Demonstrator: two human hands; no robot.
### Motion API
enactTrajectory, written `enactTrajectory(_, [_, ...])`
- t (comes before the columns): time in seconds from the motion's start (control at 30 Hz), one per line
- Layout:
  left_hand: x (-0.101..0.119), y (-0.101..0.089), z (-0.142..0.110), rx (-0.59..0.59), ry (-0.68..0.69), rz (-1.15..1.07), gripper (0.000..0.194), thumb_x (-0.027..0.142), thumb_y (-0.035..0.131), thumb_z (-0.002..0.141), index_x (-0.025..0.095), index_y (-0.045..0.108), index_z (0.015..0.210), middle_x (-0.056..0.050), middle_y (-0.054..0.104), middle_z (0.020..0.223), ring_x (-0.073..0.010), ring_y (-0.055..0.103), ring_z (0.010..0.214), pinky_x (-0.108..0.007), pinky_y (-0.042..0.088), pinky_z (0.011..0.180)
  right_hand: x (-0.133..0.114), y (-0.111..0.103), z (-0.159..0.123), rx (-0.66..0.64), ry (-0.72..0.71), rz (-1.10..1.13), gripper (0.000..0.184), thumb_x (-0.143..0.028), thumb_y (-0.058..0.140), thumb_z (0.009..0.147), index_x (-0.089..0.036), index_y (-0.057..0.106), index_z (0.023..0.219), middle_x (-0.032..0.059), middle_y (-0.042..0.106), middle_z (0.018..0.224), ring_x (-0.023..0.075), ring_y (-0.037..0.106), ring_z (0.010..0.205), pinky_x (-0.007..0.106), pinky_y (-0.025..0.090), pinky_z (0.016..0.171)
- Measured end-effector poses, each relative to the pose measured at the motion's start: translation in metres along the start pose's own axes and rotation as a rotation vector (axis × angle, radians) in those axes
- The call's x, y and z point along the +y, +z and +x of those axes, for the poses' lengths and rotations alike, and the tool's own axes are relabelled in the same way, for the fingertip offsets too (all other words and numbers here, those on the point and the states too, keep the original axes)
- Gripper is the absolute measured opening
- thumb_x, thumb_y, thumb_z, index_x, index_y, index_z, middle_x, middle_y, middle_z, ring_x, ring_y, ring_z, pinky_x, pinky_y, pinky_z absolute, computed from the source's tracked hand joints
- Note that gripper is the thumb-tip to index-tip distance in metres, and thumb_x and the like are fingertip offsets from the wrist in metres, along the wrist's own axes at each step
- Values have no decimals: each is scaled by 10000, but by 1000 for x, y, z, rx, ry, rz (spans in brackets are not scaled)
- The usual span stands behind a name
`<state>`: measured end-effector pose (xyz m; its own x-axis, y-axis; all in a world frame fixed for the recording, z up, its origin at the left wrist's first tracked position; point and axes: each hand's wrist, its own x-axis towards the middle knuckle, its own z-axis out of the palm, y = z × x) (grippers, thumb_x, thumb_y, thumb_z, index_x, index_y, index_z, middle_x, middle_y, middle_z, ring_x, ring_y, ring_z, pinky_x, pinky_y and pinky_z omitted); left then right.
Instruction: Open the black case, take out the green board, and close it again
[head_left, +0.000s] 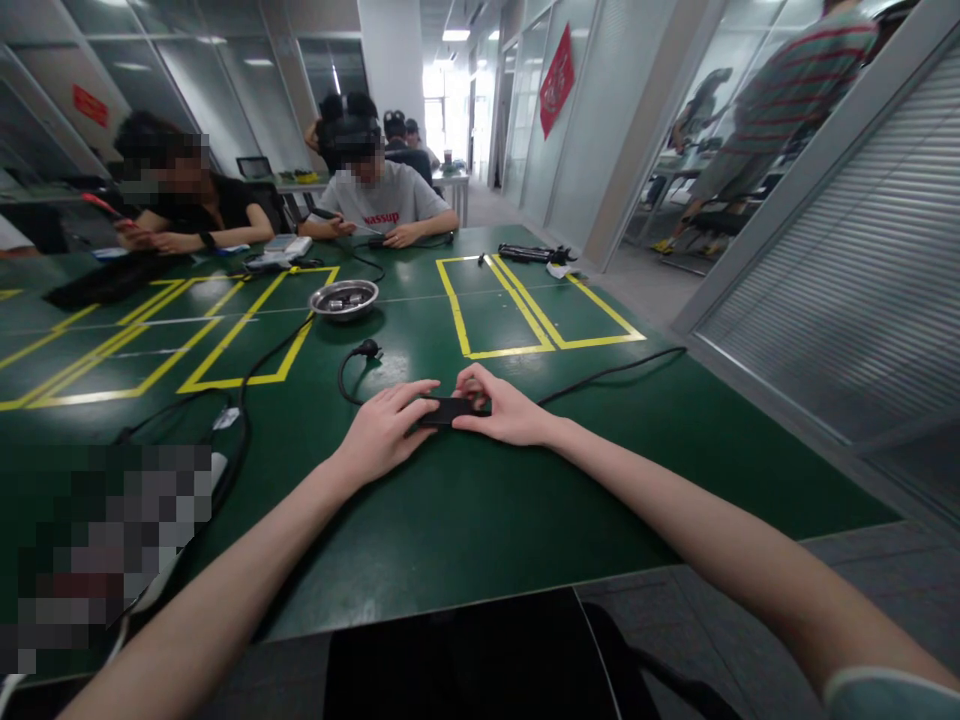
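Observation:
A flat black power adapter [448,411] lies at the middle of the green table, between my two hands. My left hand [382,428] grips its left end, with the thumb along the near side and the fingers over the top. Around the right end close the thumb and curled fingers of my right hand [504,407]. A short black cord with a plug [367,349] bends up on the left, beyond my left hand. Another black cable [615,374] runs off to the right from behind my right hand.
A round metal bowl [343,302] holding small metal pieces stands farther back. Yellow tape rectangles [510,352] mark the table. A folded black tripod-like item [532,254] lies at the far edge. At left are more cables [244,400]. Two people sit across the table.

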<state>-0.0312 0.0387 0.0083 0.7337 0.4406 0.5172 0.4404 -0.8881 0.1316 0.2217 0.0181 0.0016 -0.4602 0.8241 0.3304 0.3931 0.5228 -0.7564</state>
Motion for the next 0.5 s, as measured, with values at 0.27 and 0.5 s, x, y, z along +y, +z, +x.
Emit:
enactTrajectory(0.27, [-3, -1, 0, -53, -100, -93, 261, 374, 604, 1009, 216, 717, 1183, -78, 785, 1059, -249, 719, 960, -370, 578, 859, 5, 1, 2, 61, -268, -334, 215, -135, 664, 846, -228, 529, 985, 73, 615, 1019, 242, 590, 936, 353, 494, 803])
enactTrajectory(0.5, [-1, -2, 0, 8, -83, -17, 278, 353, 633, 994, 216, 742, 1209, -84, 779, 968, -258, 696, 914, -381, 565, 811, 4, 0, 2, 86, -293, -347, 214, -288, 719, 906, -215, 632, 1086, 79, 656, 1010, 255, 639, 938, 376, 524, 814])
